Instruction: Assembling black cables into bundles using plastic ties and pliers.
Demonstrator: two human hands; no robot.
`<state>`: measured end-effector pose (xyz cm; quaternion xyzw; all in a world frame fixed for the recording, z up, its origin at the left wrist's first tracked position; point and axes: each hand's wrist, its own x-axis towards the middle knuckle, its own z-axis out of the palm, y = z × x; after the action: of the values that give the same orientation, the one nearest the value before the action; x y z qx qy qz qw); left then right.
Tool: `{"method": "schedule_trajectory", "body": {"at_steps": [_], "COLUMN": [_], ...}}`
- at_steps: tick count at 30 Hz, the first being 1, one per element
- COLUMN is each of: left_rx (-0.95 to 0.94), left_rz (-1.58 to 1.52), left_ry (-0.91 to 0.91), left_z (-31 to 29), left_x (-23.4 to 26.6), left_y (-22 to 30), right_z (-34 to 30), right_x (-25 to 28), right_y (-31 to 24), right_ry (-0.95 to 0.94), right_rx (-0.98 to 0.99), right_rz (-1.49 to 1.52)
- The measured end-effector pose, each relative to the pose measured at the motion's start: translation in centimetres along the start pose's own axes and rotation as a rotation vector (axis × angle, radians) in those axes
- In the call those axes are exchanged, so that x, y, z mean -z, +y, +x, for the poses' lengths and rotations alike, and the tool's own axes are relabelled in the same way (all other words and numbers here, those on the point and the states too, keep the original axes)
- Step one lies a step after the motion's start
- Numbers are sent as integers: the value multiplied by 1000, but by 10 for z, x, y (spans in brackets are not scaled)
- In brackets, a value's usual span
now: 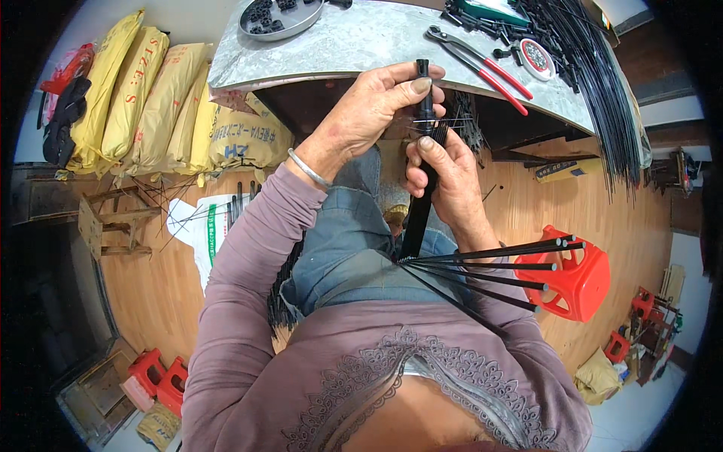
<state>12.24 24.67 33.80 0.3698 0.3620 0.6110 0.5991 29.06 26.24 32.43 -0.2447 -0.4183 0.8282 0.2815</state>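
Note:
A black umbrella frame (416, 224) stands upright before my lap, its lower end by my thighs. My left hand (367, 109) is closed around the dark tubular piece (425, 105) at its top, thumb and fingers pinching it. Just below, my right hand (452, 173) wraps the shaft and the bundled ribs. Thin wires stick out sideways between the two hands. From the lower end several black rods (493, 266) fan out to the right over my right forearm. What my curled right fingers press on is partly hidden.
Beyond my hands is a grey marbled table (361, 41) with a round tray (279, 19) of black parts, red-handled pliers (482, 71), a white dish (536, 60) of small pieces and long black rods (614, 98). A red stool (576, 279) stands right; yellow sacks (162, 105) lean left.

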Motion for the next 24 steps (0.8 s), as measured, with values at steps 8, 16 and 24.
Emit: {"method": "schedule_trajectory", "body": {"at_steps": [8, 16, 24], "left_rx": [-26, -35, -1], "left_rz": [35, -168, 159], "left_ry": [33, 95, 222], "left_z": [-7, -14, -19], "left_x": [-1, -6, -8], "left_y": [-2, -1, 3], "right_z": [-1, 3, 1], "right_x": [0, 5, 2], "right_y": [1, -1, -3], "right_ry": [16, -99, -41], "right_rx": [-22, -68, -77], "right_rz": [-24, 69, 124]}}
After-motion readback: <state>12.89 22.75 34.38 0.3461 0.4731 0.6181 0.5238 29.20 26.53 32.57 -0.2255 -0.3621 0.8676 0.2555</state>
